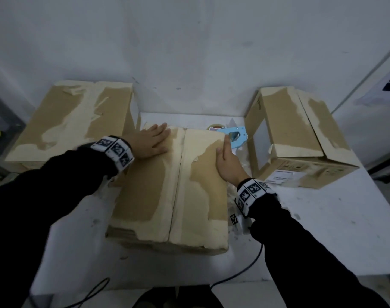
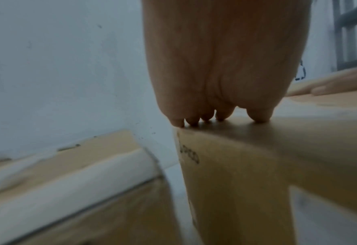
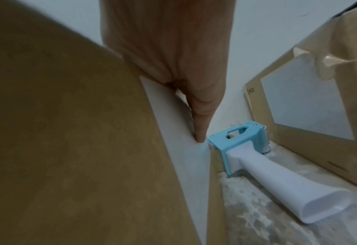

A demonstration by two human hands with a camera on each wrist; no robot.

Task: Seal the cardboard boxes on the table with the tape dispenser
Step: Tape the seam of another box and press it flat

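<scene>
A cardboard box (image 1: 163,196) with its two top flaps folded down sits in the middle of the white table (image 1: 322,230). My left hand (image 1: 153,141) lies flat on its far left flap, fingers straight; its fingertips (image 2: 219,118) press the top near the box's far edge (image 2: 257,149). My right hand (image 1: 226,156) rests flat along the right flap's edge (image 3: 89,132), fingers straight. A blue tape dispenser (image 1: 235,135) with a white handle (image 3: 289,187) lies on the table just beyond the right fingertip (image 3: 199,137), untouched.
A second box (image 1: 74,121) stands at the far left, a third box (image 1: 300,136) at the right with a shipping label. A white wall (image 1: 189,52) runs behind the table. Black cables (image 1: 245,270) hang off the near edge.
</scene>
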